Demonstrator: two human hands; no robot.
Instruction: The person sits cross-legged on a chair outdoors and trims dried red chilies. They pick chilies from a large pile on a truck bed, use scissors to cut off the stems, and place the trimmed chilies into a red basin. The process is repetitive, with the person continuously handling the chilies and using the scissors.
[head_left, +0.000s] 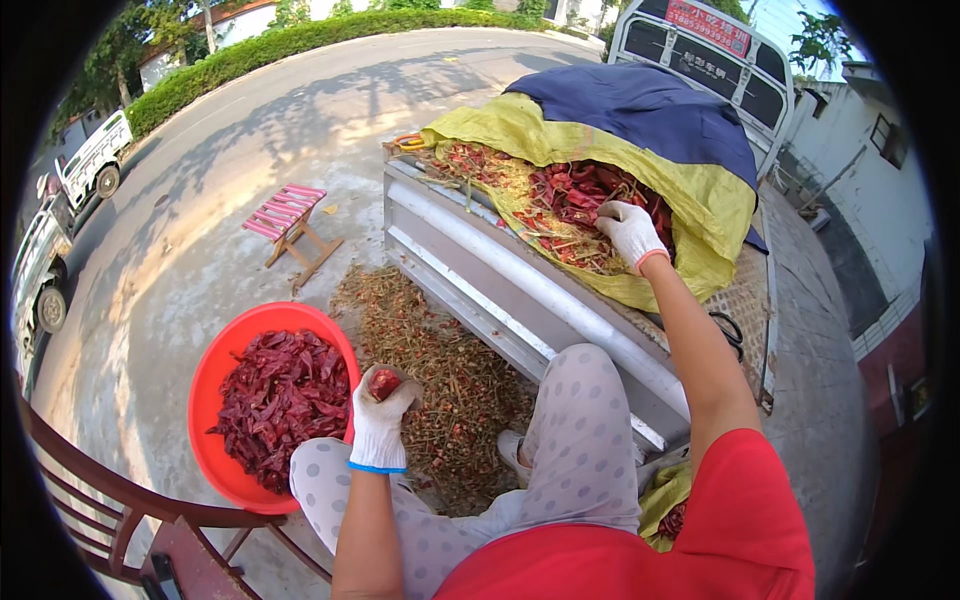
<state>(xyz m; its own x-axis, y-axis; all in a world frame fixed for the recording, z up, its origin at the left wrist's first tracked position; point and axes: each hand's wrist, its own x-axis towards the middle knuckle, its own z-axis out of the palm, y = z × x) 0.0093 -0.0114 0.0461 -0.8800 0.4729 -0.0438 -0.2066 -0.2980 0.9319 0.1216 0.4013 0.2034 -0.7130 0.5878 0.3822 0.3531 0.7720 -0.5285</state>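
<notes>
My left hand (381, 420), in a white knit glove with a blue cuff, is closed around a dried red chili pepper (384, 383). It hangs beside the right rim of a red plastic basin (201, 390), in which dark red dried chilies (289, 397) are heaped. My right hand (630, 234), gloved with a pink cuff, reaches over the truck bed. Its fingertips bend down at a pile of dried chilies (574, 196) on an opened yellow woven sack (701, 195). Whether those fingers grip a pepper cannot be made out.
Chili stems and scraps (450, 390) cover the ground between my feet and the truck's metal side panel (517, 262). Black-handled scissors (727, 334) lie on the truck bed. A folding stool (289, 217) stands beyond the basin. A wooden chair (172, 506) is at lower left.
</notes>
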